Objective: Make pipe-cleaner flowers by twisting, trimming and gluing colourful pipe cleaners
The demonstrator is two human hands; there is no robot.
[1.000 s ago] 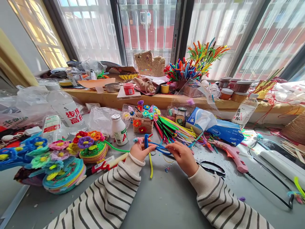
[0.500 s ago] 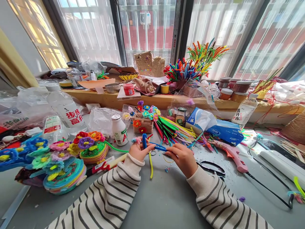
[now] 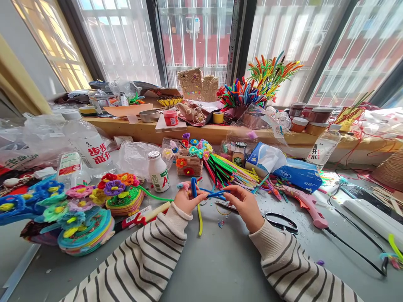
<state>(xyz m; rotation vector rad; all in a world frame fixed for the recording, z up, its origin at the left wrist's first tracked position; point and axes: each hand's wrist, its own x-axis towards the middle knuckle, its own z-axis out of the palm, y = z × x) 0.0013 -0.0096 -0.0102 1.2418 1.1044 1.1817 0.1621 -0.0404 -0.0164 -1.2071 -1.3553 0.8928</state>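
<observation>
A blue pipe cleaner (image 3: 216,194), bent into loops, stretches between my two hands above the grey table. My left hand (image 3: 186,201) pinches it near an upright blue loop. With thumb and fingertips, my right hand (image 3: 244,204) grips its other end. Below my left hand a yellow pipe cleaner (image 3: 200,220) lies on the table. Scissors (image 3: 281,222) rest beside and partly behind my right hand. Beyond the hands, a bundle of coloured pipe cleaners (image 3: 228,170) is spread out next to a small basket (image 3: 189,167) of fuzzy flowers.
Left of my arms stand flower-topped round pieces (image 3: 85,235), a white bottle (image 3: 158,172) and a large clear bottle (image 3: 86,142). On the right lie a pink glue gun (image 3: 310,205) with its cord and a blue tissue pack (image 3: 297,174). A crowded windowsill (image 3: 138,130) runs behind.
My right hand has shifted slightly right and its fingers have opened up a little around the blue pipe cleaner. The left hand has moved slightly, keeping its pinch.
</observation>
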